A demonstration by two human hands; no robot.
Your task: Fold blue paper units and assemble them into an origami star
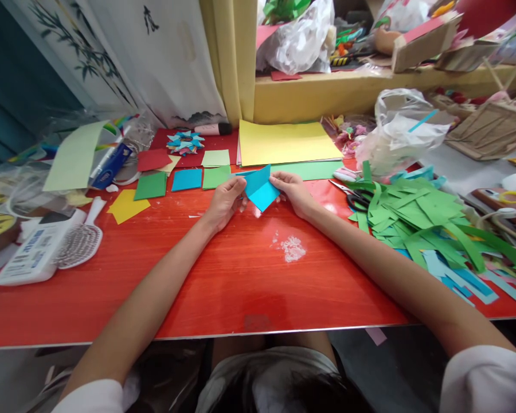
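A blue paper square (264, 193) with creases across it is held up above the red table. My left hand (226, 201) pinches its left edge between thumb and fingers. On the opposite side, my right hand (294, 191) grips the right corner, fingers partly behind the sheet. Just behind the hands lie a light green sheet (312, 170) and a stack of yellow paper (288, 140). Left of my left hand are a green paper stack (216, 177), a blue stack (187, 179) and a darker green stack (150, 185). A folded paper ring (185, 143) sits farther back.
Scissors (355, 197) lie beside a heap of green paper strips (421, 212) on the right. A hairbrush (81, 241) and a white box-like pack (36, 249) are at left. White crumbs (292, 249) dot the red tabletop (232, 281). A plastic bag (402, 137) stands at back right.
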